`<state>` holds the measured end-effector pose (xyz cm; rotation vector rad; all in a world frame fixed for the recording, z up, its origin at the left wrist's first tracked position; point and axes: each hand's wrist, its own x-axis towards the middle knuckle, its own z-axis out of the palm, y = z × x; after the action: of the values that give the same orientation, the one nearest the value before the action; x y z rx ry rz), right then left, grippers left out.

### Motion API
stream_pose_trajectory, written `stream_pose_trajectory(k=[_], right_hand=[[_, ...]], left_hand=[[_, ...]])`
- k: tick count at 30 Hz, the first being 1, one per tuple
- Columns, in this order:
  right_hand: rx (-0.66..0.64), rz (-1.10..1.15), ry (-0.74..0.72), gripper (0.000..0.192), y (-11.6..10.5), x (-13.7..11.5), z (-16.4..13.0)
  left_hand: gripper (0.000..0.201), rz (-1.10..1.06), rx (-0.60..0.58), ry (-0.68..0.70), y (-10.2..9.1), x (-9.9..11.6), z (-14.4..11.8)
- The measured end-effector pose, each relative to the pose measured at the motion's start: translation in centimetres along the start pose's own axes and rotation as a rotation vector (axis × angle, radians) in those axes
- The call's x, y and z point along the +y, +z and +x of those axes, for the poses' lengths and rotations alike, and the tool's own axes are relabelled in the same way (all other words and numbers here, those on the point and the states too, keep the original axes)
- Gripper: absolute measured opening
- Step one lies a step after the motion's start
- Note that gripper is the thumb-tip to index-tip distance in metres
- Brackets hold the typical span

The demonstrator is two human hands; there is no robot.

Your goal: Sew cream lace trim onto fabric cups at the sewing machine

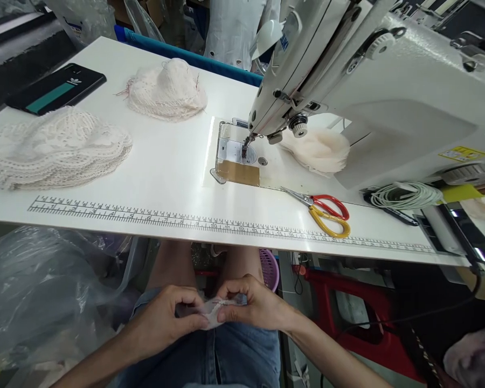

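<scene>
Both hands are down in the lap, below the table edge, working the same little thing. The left hand (165, 318) and the right hand (254, 307) are pinched shut on a small pale fabric piece (214, 312), which sits right between them with the fingertips of both touching it. It's thin and kind of see-through (too small and bunched to tell more). Under the hands are denim shorts (226, 355).

Up and away from the hands is the white table (165, 161), with a printed ruler strip (210, 223) running along the near edge. Straight ahead of the hands, further up, is the needle plate (236, 156) of the sewing machine (372, 91), whose big white body stretches off past the right hand. Beyond the right hand, on the table, lie scissors (323, 210) with one red and one yellow handle, blades closed as far as I can see. Behind them, under the machine arm, there's a stack of pale cream pieces (319, 150).

Off past the left hand are two heaps of white lace: a wide one (52, 148) near the table's left end and a rounder one (167, 91) further back. A dark phone (56, 89) lies just beyond the wide heap. Down beside the left hand, under the table, is a clear plastic bag (44, 291).
</scene>
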<state>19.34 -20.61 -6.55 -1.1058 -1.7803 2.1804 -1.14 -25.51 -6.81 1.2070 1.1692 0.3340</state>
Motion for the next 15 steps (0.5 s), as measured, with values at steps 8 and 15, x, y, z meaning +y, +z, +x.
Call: stream_pose_trajectory(k=[8,15], right_hand=[[-0.019,-0.093,0.008,0.033,-0.07,-0.17,0.31],[-0.016,-0.07,0.018,0.034,0.2,-0.61,0.44]], left_hand=[[0.013,0.061,-0.005,-0.044,-0.62,0.07,-0.53],[0.014,0.029,-0.028,-0.051,-0.89,-0.08,-0.59]])
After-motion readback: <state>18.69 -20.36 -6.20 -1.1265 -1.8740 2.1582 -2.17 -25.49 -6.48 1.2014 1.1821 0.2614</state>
